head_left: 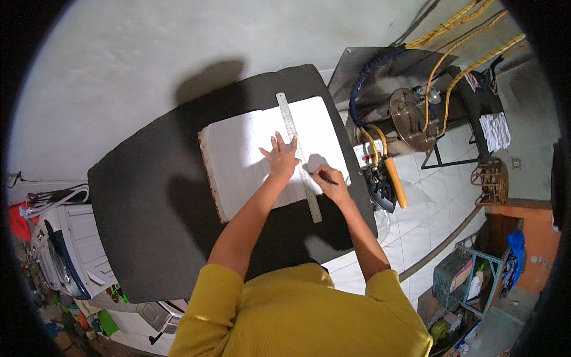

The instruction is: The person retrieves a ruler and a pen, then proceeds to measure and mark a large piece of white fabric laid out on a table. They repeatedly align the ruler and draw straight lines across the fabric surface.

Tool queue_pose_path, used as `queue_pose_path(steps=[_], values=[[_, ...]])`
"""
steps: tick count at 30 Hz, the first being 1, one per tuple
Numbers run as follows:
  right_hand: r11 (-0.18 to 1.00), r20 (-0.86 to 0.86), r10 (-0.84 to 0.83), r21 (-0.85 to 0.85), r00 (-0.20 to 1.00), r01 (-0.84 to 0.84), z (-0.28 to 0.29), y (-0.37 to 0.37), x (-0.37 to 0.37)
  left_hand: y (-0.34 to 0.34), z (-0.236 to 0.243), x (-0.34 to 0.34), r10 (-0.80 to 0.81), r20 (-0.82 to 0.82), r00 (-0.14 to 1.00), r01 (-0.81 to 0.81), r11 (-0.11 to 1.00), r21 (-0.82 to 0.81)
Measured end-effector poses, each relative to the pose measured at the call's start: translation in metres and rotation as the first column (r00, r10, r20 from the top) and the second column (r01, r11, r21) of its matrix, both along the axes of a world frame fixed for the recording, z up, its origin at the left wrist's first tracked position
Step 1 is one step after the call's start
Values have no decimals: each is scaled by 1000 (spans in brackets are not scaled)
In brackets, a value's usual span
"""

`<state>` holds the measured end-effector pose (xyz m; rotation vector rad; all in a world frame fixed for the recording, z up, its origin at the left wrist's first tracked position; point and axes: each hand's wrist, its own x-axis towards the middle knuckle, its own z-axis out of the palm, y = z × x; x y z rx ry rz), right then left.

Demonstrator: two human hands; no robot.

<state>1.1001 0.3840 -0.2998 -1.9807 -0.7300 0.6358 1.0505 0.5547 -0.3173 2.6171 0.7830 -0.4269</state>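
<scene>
A large open book with white pages (232, 154) lies on a dark grey padded table (143, 196). Across its right-hand part runs a long metal ruler (285, 113), slightly slanted, its near end reaching past the book's lower edge. My left hand (282, 157) presses flat on the page and the ruler's left edge, fingers spread. Just right of the ruler, my right hand (333, 183) grips a dark pen (326, 178), its tip close to the ruler's edge. Faint lines show on the page left of the ruler.
Beside the table's right edge sits a black iron (380, 187) with an orange handle (395, 181) and a thick wrapped cable (357, 95). Farther right are a round glass-like disc (413, 119), a stack of white papers (495, 132) and a metal rack (482, 279). A white wall rises behind the table.
</scene>
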Motion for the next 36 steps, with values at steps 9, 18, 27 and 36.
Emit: queue_pose_path(steps=[9, 18, 27, 36], values=[[977, -110, -138, -177, 984, 117, 26, -75, -45, -10, 16, 7, -96, -5, 995, 96, 992, 78], [907, 176, -127, -379, 976, 186, -32, -65, -76, 5, -23, 0, -33, 280, 959, 85, 981, -176], [910, -344, -393, -281, 853, 306, 1, -70, -56, -9, -12, 14, 62, 178, 982, -28, 982, -189], [911, -450, -411, -237, 793, 337, -12, -79, -51, -14, -11, 21, 59, 65, 996, -46, 982, -180]])
